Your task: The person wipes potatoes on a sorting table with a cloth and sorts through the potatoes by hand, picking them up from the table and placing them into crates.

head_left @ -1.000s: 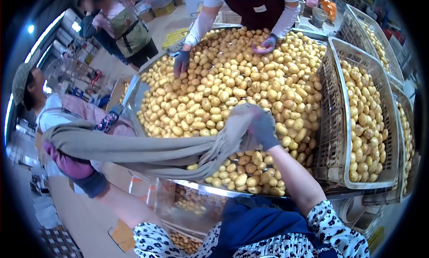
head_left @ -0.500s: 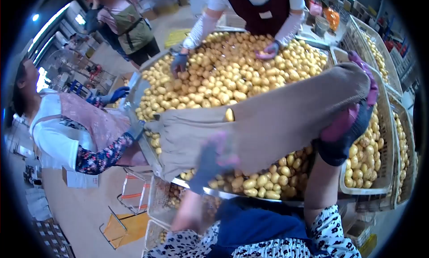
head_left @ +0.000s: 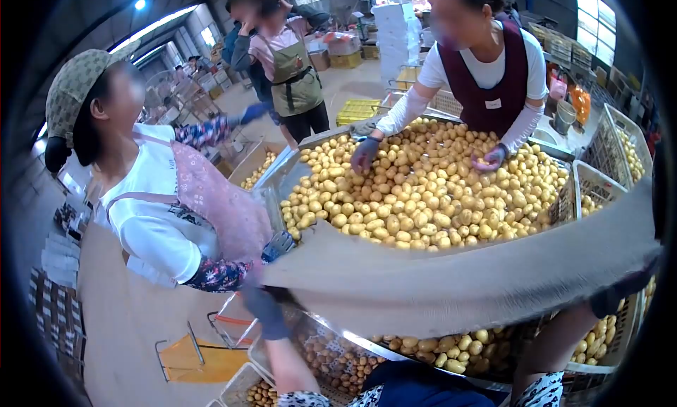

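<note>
Cloth (head_left: 458, 280): a single wide piece of plain grey-brown fabric, stretched sideways before you.
Surface: mostly smooth, with a fine, slightly fuzzy grain toward your right; part of it is blurred.
Left end: at your left hand (head_left: 266, 312), with a corner peaking up on the far side.
Right end: broad, at your right hand (head_left: 624, 288), the upper corner running into the dark border of your view.
Far edge: dips in the middle and rises at both sides.
Near edge: bows down toward you.
Place: across the near part of the potatoes (head_left: 423, 195), which show past both long edges; whether it touches them you cannot tell.
</note>
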`<action>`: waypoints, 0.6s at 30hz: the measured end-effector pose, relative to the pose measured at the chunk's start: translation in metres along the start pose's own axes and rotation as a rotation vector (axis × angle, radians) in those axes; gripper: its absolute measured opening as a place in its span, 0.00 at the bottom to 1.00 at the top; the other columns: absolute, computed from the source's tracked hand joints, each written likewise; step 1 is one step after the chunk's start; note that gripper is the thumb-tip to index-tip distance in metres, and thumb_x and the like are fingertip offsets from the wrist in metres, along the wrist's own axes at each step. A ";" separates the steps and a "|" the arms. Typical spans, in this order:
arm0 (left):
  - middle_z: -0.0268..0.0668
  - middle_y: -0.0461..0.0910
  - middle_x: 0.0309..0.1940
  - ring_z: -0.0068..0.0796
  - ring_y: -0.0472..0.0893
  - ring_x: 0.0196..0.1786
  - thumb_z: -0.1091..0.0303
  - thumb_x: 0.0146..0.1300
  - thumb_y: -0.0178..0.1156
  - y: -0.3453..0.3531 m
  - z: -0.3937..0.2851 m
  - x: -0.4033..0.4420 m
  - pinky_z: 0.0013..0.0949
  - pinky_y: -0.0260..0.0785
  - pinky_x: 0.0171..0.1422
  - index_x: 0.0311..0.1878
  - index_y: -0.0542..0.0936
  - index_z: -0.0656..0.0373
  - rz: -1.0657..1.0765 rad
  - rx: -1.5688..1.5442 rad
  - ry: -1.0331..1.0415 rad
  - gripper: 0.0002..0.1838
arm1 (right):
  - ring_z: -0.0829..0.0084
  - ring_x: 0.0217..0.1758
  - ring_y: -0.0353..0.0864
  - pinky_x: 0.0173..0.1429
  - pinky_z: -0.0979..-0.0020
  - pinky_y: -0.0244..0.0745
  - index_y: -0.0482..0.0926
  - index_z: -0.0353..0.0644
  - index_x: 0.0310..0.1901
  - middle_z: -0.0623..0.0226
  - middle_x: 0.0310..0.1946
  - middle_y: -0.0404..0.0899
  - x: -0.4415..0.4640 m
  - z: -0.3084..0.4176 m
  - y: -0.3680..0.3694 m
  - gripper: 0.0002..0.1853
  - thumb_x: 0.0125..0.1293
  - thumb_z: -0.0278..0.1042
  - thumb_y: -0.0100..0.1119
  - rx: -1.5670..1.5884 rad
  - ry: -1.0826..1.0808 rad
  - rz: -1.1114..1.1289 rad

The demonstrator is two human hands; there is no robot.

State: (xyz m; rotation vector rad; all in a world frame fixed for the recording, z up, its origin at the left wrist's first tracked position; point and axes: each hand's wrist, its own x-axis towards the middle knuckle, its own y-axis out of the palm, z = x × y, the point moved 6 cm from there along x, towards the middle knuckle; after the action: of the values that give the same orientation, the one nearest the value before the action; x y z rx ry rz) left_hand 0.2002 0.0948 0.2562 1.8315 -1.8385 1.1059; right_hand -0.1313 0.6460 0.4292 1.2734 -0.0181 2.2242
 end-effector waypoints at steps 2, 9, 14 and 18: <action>0.37 0.80 0.45 0.29 0.77 0.48 0.68 0.68 0.49 -0.023 -0.020 0.049 0.32 0.67 0.57 0.48 0.80 0.67 -0.164 -0.428 -0.479 0.14 | 0.64 0.56 0.75 0.61 0.64 0.69 0.68 0.35 0.60 0.53 0.57 0.72 0.003 0.006 0.004 0.20 0.69 0.31 0.46 0.001 -0.012 -0.015; 0.41 0.78 0.51 0.32 0.77 0.53 0.70 0.67 0.49 0.019 -0.018 0.124 0.34 0.68 0.60 0.54 0.76 0.66 0.035 -0.023 0.168 0.16 | 0.67 0.52 0.78 0.58 0.64 0.71 0.70 0.36 0.57 0.54 0.53 0.75 0.019 -0.018 0.043 0.17 0.68 0.30 0.47 0.056 0.004 -0.036; 0.46 0.67 0.64 0.44 0.68 0.64 0.57 0.62 0.58 0.195 -0.030 0.113 0.44 0.61 0.64 0.66 0.68 0.55 0.488 0.128 0.191 0.30 | 0.69 0.37 0.80 0.41 0.66 0.74 0.70 0.42 0.60 0.60 0.44 0.78 0.010 -0.077 0.133 0.21 0.66 0.35 0.51 -0.783 0.239 0.389; 0.49 0.55 0.71 0.58 0.56 0.71 0.34 0.57 0.56 0.313 -0.033 -0.007 0.69 0.45 0.68 0.71 0.61 0.50 0.619 0.722 0.366 0.44 | 0.60 0.59 0.69 0.59 0.59 0.62 0.58 0.45 0.70 0.57 0.59 0.70 -0.124 -0.200 0.173 0.36 0.64 0.53 0.55 -0.634 0.178 0.872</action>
State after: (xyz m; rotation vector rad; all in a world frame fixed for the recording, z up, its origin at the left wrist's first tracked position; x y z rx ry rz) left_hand -0.1055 0.0848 0.1810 1.1831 -1.9594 2.3915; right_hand -0.3241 0.4996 0.2663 0.7568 -1.3144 2.6519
